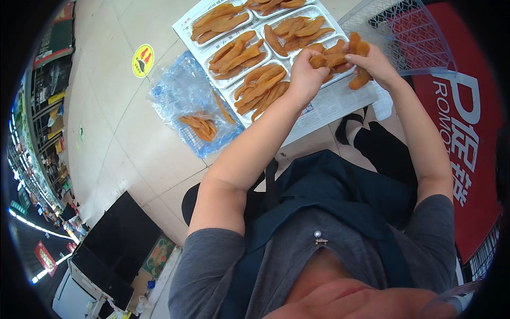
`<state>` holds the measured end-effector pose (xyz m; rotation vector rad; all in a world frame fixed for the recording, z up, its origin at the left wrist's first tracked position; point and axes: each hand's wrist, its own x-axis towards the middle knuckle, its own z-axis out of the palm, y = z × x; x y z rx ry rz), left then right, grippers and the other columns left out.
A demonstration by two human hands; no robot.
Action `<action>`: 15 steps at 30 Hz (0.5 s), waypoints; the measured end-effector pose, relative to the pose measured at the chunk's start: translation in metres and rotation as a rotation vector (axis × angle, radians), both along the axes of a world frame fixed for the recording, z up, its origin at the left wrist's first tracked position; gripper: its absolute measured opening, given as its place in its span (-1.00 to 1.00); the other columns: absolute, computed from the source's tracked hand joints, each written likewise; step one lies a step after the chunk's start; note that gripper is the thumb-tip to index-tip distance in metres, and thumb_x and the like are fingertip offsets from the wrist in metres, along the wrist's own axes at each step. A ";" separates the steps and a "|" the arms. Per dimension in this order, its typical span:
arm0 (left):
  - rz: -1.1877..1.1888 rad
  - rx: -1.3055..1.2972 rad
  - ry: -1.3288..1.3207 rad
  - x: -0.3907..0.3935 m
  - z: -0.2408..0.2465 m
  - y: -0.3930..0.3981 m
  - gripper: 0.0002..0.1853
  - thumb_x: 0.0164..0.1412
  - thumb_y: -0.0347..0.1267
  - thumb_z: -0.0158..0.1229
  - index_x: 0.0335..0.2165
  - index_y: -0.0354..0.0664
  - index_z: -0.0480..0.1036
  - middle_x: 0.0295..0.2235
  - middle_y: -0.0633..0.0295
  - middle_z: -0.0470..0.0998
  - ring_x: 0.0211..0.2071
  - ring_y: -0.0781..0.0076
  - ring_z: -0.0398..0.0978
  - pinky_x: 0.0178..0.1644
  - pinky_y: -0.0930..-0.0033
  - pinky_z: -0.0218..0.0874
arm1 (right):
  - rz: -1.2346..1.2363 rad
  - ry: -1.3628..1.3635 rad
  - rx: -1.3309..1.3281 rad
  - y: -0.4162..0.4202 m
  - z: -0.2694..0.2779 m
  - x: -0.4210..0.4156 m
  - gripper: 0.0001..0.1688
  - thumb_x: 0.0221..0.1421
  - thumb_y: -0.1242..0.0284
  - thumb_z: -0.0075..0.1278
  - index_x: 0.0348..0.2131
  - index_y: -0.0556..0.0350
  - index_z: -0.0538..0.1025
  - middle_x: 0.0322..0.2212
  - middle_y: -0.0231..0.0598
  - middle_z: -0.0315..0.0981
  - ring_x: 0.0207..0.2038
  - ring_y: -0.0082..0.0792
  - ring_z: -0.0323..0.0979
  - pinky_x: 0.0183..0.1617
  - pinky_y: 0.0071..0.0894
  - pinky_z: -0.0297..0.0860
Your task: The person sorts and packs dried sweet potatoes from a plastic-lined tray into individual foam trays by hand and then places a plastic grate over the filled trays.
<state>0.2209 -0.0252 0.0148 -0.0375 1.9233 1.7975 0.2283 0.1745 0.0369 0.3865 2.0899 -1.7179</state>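
Note:
My left hand (306,79) pinches one end of an orange-brown strip of dried fruit or sweet potato (335,60). My right hand (376,65) grips several similar dried pieces (360,79), which stick out above and below the fingers. Both hands are over a white tray (326,83) at the sheet's lower right, partly hidden by them, with more pieces in it. Filled white trays (207,65) stand in two rows on a printed paper sheet (342,97). To their left, a clear and blue plastic bag (171,89) holds a small heap of strips (201,127).
A translucent plastic basket (398,32) rests at upper right against a red panel with white lettering (470,167). A round yellow sticker (142,60) marks the tiled floor (107,79). Store shelves (50,111) run along the left; a black-topped unit (119,239) stands lower left.

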 end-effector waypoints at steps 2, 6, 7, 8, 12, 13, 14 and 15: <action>-0.057 -0.098 0.052 -0.004 0.006 0.008 -0.72 0.00 -0.54 0.15 -0.24 -0.28 0.34 -0.32 0.16 0.47 -0.25 0.47 0.42 -0.13 0.47 0.26 | 0.044 0.004 0.055 0.006 -0.011 -0.008 -0.71 0.00 0.46 0.06 -0.22 0.15 0.45 -0.50 -0.40 0.41 -0.46 -0.58 0.39 -0.35 -0.57 0.34; 0.046 -0.354 0.395 -0.005 -0.003 -0.002 -0.73 0.02 -0.51 0.16 -0.25 -0.29 0.34 -0.36 0.15 0.49 -0.35 0.50 0.45 -0.23 0.46 0.30 | 0.081 0.285 0.473 0.012 -0.049 -0.022 -0.70 -0.03 0.46 0.07 -0.24 0.20 0.47 -0.48 -0.35 0.45 -0.45 -0.45 0.41 -0.27 -0.44 0.37; 0.061 -0.309 0.272 -0.005 -0.004 -0.005 -0.73 0.03 -0.50 0.16 -0.25 -0.30 0.34 -0.37 0.16 0.49 -0.37 0.52 0.44 -0.26 0.47 0.29 | 0.111 0.373 0.608 0.012 -0.058 -0.022 -0.70 -0.03 0.45 0.08 -0.24 0.21 0.48 -0.48 -0.34 0.46 -0.44 -0.43 0.42 -0.26 -0.42 0.37; 0.075 -0.262 0.149 -0.005 -0.006 -0.009 -0.74 0.04 -0.49 0.16 -0.25 -0.30 0.34 -0.38 0.17 0.49 -0.38 0.53 0.44 -0.29 0.47 0.29 | 0.140 0.461 0.743 0.014 -0.066 -0.021 -0.69 -0.04 0.44 0.08 -0.25 0.22 0.48 -0.47 -0.33 0.47 -0.44 -0.40 0.42 -0.24 -0.40 0.38; 0.067 -0.139 0.000 -0.001 -0.011 -0.025 -0.75 0.09 -0.45 0.12 -0.23 -0.31 0.34 -0.42 0.21 0.49 -0.44 0.56 0.42 -0.37 0.51 0.25 | 0.102 0.412 0.578 0.016 -0.066 -0.019 -0.67 -0.03 0.38 0.10 -0.24 0.17 0.49 -0.51 -0.36 0.43 -0.48 -0.48 0.41 -0.31 -0.47 0.39; 0.066 -0.098 -0.036 0.000 -0.013 -0.030 -0.76 0.10 -0.44 0.10 -0.23 -0.30 0.35 -0.42 0.21 0.49 -0.44 0.56 0.43 -0.37 0.51 0.25 | 0.051 0.272 0.448 0.010 -0.045 -0.016 -0.67 -0.02 0.35 0.10 -0.25 0.15 0.49 -0.53 -0.38 0.41 -0.49 -0.51 0.40 -0.34 -0.49 0.39; 0.063 -0.013 -0.135 0.001 -0.011 -0.031 -0.76 0.12 -0.43 0.07 -0.22 -0.30 0.35 -0.41 0.20 0.50 -0.43 0.54 0.44 -0.36 0.51 0.26 | -0.008 0.129 0.327 0.010 -0.030 -0.013 -0.67 0.00 0.32 0.10 -0.26 0.14 0.48 -0.54 -0.40 0.39 -0.51 -0.53 0.39 -0.36 -0.51 0.39; 0.059 0.071 -0.233 0.001 -0.009 -0.033 -0.77 0.13 -0.42 0.04 -0.21 -0.29 0.35 -0.40 0.18 0.51 -0.42 0.52 0.46 -0.34 0.51 0.27 | -0.083 0.088 0.240 0.016 -0.029 -0.011 -0.68 0.01 0.29 0.09 -0.28 0.14 0.47 -0.55 -0.42 0.38 -0.52 -0.55 0.38 -0.38 -0.53 0.38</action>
